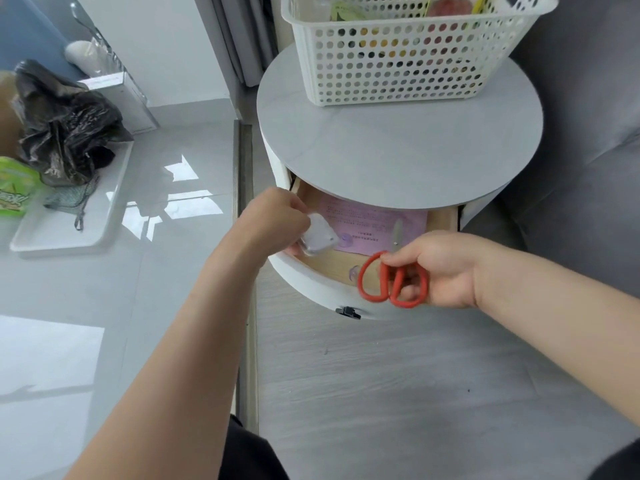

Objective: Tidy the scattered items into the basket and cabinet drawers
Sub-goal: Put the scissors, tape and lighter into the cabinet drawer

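Beyond both hands stands the round cabinet (398, 147), its drawer (322, 289) pulled open beneath them. On its top, far beyond the hands, sits the white basket (398, 64), holding items. A pink paper (377, 225) lies in the drawer. The right hand (445, 270) grips red-handled scissors (393, 284) over the drawer's front edge. The left hand (277, 216) pinches a small white object (318, 235) over the drawer's left side.
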### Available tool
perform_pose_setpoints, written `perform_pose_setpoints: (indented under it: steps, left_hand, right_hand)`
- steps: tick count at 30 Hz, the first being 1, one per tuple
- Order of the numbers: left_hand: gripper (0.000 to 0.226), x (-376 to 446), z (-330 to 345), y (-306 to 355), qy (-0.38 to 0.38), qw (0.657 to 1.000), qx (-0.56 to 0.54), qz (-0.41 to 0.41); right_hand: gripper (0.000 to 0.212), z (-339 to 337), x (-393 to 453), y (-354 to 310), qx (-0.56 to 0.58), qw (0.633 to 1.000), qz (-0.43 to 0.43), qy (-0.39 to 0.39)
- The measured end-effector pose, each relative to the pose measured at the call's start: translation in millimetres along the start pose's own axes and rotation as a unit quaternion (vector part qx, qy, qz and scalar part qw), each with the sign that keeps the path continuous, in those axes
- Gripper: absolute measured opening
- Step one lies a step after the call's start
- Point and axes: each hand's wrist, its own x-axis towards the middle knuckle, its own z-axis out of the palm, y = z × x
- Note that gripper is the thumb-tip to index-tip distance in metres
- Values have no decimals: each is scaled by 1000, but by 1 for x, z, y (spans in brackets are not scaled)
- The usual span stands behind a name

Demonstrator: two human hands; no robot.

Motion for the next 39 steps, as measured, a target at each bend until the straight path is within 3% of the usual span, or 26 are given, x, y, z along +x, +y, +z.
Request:
perform_pose_setpoints:
  steps: [4,10,13,15,17,19,21,22,25,26,27,29,31,34,36,39]
  left_hand:
    - [20,9,17,9,-19,996,83,-15]
    - [13,33,42,26,-58,987,150,-27]
    - [5,48,51,24,-14,987,162,-15]
    - [9,52,55,23,11,985,171,-14]
    - [17,53,60,18,13,986,163,-26]
    - [33,50,63,13,11,984,175,-31]
    - [42,46,61,10,1,980,198,-15]
    - [38,44,61,9,-8,976,218,-1]
    - [5,35,58,11,-28,965,261,25]
    - [5,36,60,11,-51,965,258,19]
    - [11,36,62,11,-84,964,251,15]
    - [22,39,67,9,-140,962,233,24]
    - [28,41,70,10,-141,960,237,44]
    - [30,46,73,7,-116,965,228,65]
    - [31,46,72,7,-114,966,222,73]
    - [35,44,69,9,-108,967,221,71]
  right_hand:
    - [6,1,26,-13,-64,996,35,44]
    - [24,14,75,-19,-56,984,-42,164]
    - [21,10,93,-22,-23,975,-93,200]
    - [15,9,101,-22,-78,966,-127,213]
    - [29,6,103,-20,-262,916,-139,271]
    - [48,7,89,-13,-474,803,-141,334]
    - [51,11,74,-5,-572,720,-202,338]
    - [43,12,71,-2,-578,715,-238,313]
    - [26,20,69,-1,-525,804,-220,171]
    - [28,23,71,0,-530,813,-194,140]
    - [28,26,72,1,-556,800,-184,129]
    - [22,29,79,2,-593,766,-206,136]
    - [13,26,86,3,-578,774,-222,131]
    - [7,16,93,3,-495,817,-249,161]
    - [19,10,95,-1,-410,846,-270,210]
    - [17,11,105,-10,-200,922,-235,233]
